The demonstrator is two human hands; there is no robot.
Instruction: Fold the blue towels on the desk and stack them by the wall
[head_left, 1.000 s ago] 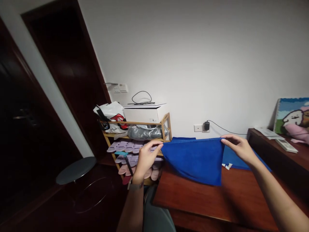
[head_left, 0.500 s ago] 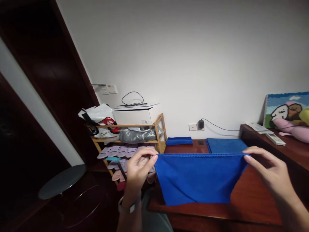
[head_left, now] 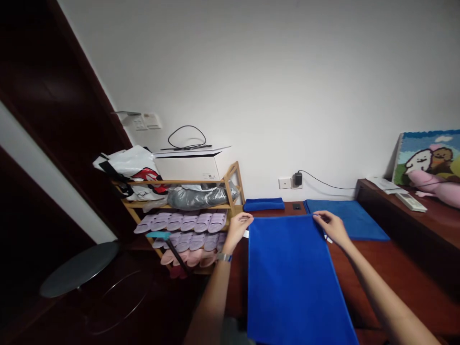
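A blue cloth (head_left: 291, 278) is stretched out flat between my hands, its near end running past the bottom of the view. My left hand (head_left: 239, 229) pinches its far left corner. At the far right corner, my right hand (head_left: 331, 226) has the edge between thumb and fingers. Small white tags stick out at both sides near the hands. Beyond the cloth, a folded blue cloth (head_left: 264, 204) lies at the back of the dark red wooden table (head_left: 388, 270). Another blue cloth (head_left: 345, 219) lies flat on the table at the back right.
To the left stands a wooden shoe rack (head_left: 235, 179) with several slippers (head_left: 189, 221), a white box (head_left: 189, 166) and a plastic bag (head_left: 132, 165). A round stool (head_left: 81, 268) is further left. On the raised ledge at right are a remote control (head_left: 410, 201) and a pink plush toy (head_left: 433, 187).
Both hands have moved forward, away from me, and closer together. The held cloth, hanging short before, now extends long toward me. The view has shifted slightly.
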